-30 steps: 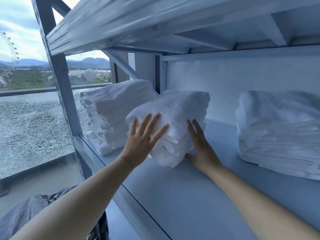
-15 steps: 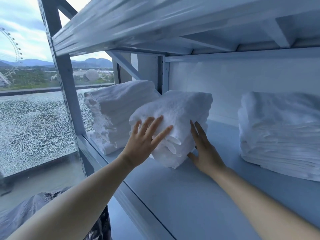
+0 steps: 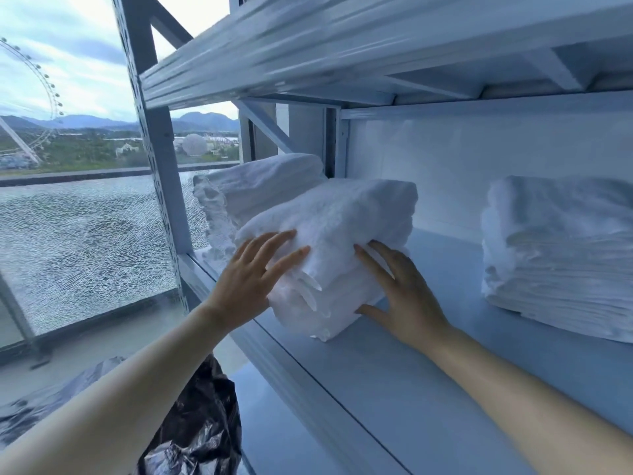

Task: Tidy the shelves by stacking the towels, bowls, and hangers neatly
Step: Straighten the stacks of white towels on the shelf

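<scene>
The shelf [image 3: 394,389] holds 3 white towel stacks: left stack [image 3: 260,186], middle stack [image 3: 342,228], right stack [image 3: 561,255]. My left hand [image 3: 246,279] and right hand [image 3: 407,296] press the middle stack's sides, fingers straight, gripping nothing.

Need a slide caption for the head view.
The left hand and right hand press open-fingered on the middle towel stack, between the left stack and right stack on the shelf.

Left hand [image 3: 247,286] and right hand [image 3: 406,293] flat against the middle towel stack [image 3: 346,217] — white shelf [image 3: 394,389] beneath
</scene>
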Tool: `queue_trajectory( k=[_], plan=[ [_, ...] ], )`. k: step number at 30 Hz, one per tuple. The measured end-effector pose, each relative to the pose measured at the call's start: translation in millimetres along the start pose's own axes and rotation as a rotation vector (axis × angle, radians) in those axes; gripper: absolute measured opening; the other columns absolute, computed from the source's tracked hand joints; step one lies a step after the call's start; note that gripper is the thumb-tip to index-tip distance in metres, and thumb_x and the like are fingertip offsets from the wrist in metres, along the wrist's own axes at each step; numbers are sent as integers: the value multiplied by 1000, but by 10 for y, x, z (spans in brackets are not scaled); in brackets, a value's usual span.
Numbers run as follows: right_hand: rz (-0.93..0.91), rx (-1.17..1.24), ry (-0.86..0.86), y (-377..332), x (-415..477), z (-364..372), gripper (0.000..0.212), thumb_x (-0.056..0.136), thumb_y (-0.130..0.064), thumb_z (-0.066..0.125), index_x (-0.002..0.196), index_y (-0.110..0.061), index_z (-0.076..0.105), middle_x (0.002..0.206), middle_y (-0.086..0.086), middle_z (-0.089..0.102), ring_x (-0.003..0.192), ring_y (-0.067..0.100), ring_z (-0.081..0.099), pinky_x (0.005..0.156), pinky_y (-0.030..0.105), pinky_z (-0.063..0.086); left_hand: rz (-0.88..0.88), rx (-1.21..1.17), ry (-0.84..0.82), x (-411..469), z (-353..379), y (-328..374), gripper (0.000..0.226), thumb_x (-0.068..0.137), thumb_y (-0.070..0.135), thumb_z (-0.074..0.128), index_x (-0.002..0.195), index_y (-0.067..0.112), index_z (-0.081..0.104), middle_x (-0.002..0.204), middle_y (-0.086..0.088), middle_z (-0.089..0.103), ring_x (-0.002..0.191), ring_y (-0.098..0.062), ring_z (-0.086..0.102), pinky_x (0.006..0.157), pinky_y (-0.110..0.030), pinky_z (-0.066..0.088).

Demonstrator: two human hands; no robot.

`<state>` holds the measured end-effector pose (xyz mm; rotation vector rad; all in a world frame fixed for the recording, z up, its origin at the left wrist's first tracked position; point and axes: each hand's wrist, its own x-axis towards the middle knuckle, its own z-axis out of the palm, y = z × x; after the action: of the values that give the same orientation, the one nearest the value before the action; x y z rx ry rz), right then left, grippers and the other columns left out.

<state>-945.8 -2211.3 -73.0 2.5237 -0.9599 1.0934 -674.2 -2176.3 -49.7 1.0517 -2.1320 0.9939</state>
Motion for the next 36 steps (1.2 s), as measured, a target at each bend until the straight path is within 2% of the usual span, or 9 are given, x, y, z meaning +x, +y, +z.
queue_trajectory(
  k=[4,6,8,12,15,17,21,27,36],
  plan=[
    [30,27,-39,33,34,9,102,73,-40,75,145,-37,2,156,2,7,140,30,18,88,51,50,11,-95,-194,45,-72,-116,110,56,46,77,146,29,15,150,-7,22,135,-29,28,108,-47,29],
    [6,83,-19,24,52,46,101,75,-40,72,145,-39,0,155,-9,-5,142,20,11,83,42,50,2,-123,-234,49,-111,-123,116,55,73,67,147,30,12,153,-5,17,139,-26,22,111,-45,23],
    [-28,114,30,5,80,101,98,77,-38,71,146,-37,1,151,-17,-10,139,11,6,85,33,42,1,-151,-246,45,-152,-122,113,58,82,57,148,30,12,154,-5,15,141,-24,18,111,-47,23],
    [4,100,59,-7,110,205,98,76,-30,74,146,-36,5,153,-5,-2,142,24,12,95,37,38,-11,-238,-253,125,-253,-110,94,74,81,36,149,28,13,155,-5,14,142,-23,15,107,-62,25],
    [7,77,81,-51,135,287,93,77,-29,73,145,-35,10,154,1,5,138,34,21,99,41,34,-39,-290,-229,211,-284,-65,83,80,77,19,148,30,16,156,-2,13,144,-20,12,108,-68,11],
    [11,57,93,-94,167,342,92,76,-28,74,145,-35,13,153,2,9,136,37,25,101,44,34,-63,-356,-208,285,-278,-22,75,83,72,21,146,32,23,155,0,17,143,-20,14,109,-67,11],
    [37,54,93,-119,203,378,95,73,-26,76,143,-39,13,152,8,14,132,39,30,98,46,39,-126,-420,-132,455,-217,65,57,87,55,41,138,30,42,147,-4,35,136,-23,32,103,-53,32],
    [88,115,59,-90,155,360,89,76,-36,73,142,-44,13,153,4,12,133,32,27,90,43,45,-182,-319,-129,435,-76,174,58,79,46,46,136,33,43,141,-1,42,131,-24,37,100,-50,33],
    [62,99,27,-69,163,171,87,71,-36,78,141,-32,27,143,3,22,127,25,36,96,43,46,-117,-454,-231,682,-375,144,65,85,67,17,121,31,57,122,1,48,111,-18,48,97,-41,36]
  ],
)
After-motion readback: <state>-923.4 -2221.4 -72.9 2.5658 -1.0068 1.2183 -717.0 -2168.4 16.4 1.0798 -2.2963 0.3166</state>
